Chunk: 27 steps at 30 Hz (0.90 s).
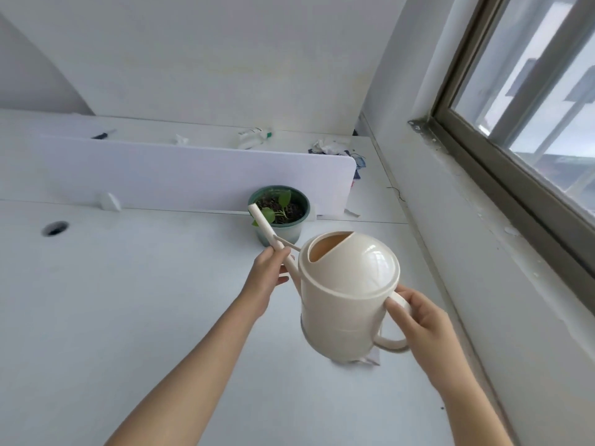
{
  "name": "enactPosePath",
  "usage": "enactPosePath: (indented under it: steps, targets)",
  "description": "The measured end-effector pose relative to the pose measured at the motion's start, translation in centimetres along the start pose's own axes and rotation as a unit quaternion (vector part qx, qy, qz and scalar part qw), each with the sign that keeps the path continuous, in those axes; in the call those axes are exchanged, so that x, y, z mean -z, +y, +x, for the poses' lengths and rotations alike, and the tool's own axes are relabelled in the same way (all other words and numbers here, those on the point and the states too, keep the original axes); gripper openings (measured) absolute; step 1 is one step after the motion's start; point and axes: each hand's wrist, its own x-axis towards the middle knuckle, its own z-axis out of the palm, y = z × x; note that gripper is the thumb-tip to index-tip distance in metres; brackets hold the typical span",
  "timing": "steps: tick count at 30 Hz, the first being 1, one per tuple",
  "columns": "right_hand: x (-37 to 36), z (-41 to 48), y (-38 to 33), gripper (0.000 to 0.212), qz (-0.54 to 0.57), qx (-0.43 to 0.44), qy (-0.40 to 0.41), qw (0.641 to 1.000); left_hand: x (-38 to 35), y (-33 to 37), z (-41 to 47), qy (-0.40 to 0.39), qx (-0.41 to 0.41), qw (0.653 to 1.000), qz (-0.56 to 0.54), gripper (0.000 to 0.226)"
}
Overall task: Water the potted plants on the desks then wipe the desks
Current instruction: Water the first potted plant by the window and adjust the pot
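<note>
White worktop [128,300] fills the view, with a window at the right. On it, at about 12 o'clock from the hands, stands the green pot [279,217] against a low divider panel [193,175]; inside are dark soil and a small plant with few leaves. The cream watering can [347,297] is held in the air just before the pot. Its spout [269,235] runs long toward 11 o'clock and its tip overlaps the pot rim. The left hand [269,278] is closed around the spout, nearer to the pot. The right hand [418,320] is closed on the handle. Whether the can holds water, I cannot tell.
</note>
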Motion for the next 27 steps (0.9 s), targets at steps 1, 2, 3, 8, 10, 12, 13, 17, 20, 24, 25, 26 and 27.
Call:
enactPosePath:
  steps: [1,2,3,8,10,12,13,17,20,24,25,26,27]
  targets:
    - [-0.9,-0.3,-0.4,0.012,0.001,0.007,0.009,1.0,0.7,0.2,0.2,-0.007,-0.001,1.0,-0.004,0.018]
    - [-1.9,-0.5,-0.7,0.013,0.003,0.012,0.02,1.0,1.2,0.4,0.4,-0.013,-0.001,1.0,-0.01,0.018]
    - [-2.8,-0.7,-1.0,0.015,0.007,0.014,0.034,0.999,1.7,0.5,0.6,-0.019,0.001,1.0,-0.018,0.019]
    - [-6.6,-1.4,-1.6,0.012,0.014,0.008,0.141,0.99,3.0,1.1,1.7,-0.066,0.005,0.996,-0.057,0.017]
    - [-7.9,-1.4,-1.8,0.012,0.013,0.009,0.174,0.985,3.4,1.1,2.2,-0.084,0.006,0.994,-0.073,0.016]
    - [-8.9,-1.3,-2.2,0.013,0.015,0.003,0.202,0.979,3.5,1.0,2.6,-0.101,0.006,0.99,-0.094,0.014]
    - [-9.3,-1.2,-2.5,0.011,0.012,-0.004,0.213,0.977,3.5,0.9,2.8,-0.108,0.007,0.989,-0.105,0.013]
    - [-9.9,-0.2,-3.0,0.013,-0.017,-0.009,0.22,0.975,3.2,0.6,3.7,-0.119,0.023,0.985,-0.125,0.012]
    - [-9.8,0.9,-2.9,0.014,-0.036,-0.006,0.208,0.977,3.0,0.4,4.6,-0.124,0.034,0.983,-0.133,0.01]
    - [-9.8,2.3,-3.0,0.012,-0.042,-0.005,0.205,0.978,2.8,0.2,5.8,-0.126,0.038,0.984,-0.117,0.024]
    - [-9.9,2.6,-3.1,0.011,-0.046,-0.004,0.204,0.978,2.8,0.1,6.1,-0.124,0.037,0.985,-0.116,0.025]
    - [-9.9,2.9,-3.2,0.012,-0.052,-0.003,0.204,0.978,2.8,0.1,6.3,-0.122,0.038,0.985,-0.116,0.027]
    - [-10.0,3.1,-3.3,0.012,-0.058,-0.001,0.203,0.977,2.8,0.1,6.5,-0.119,0.039,0.985,-0.118,0.03]
